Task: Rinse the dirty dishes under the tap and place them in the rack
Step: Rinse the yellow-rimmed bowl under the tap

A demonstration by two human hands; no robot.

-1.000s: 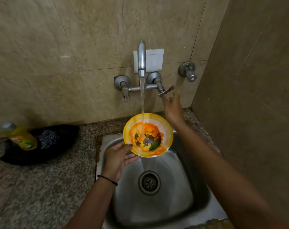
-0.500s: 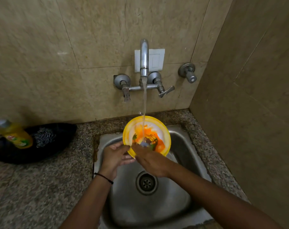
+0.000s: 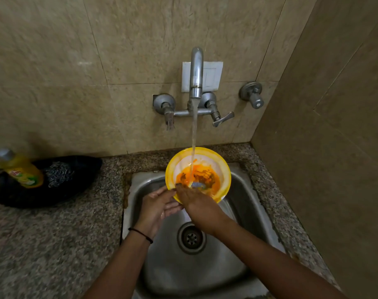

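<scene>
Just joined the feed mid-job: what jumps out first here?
A bright yellow plate, smeared orange, sits under the running tap over the steel sink. The left hand grips its rim; the right hand rubs inside. A yellow soap bottle stands far left.

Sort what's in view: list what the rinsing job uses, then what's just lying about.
In use:
- yellow plate
- tap, running
- sink
- left hand, holding the plate
- right hand, rubbing it

Lying about:
- dish soap bottle
- steel scrubber
- black tray
</scene>
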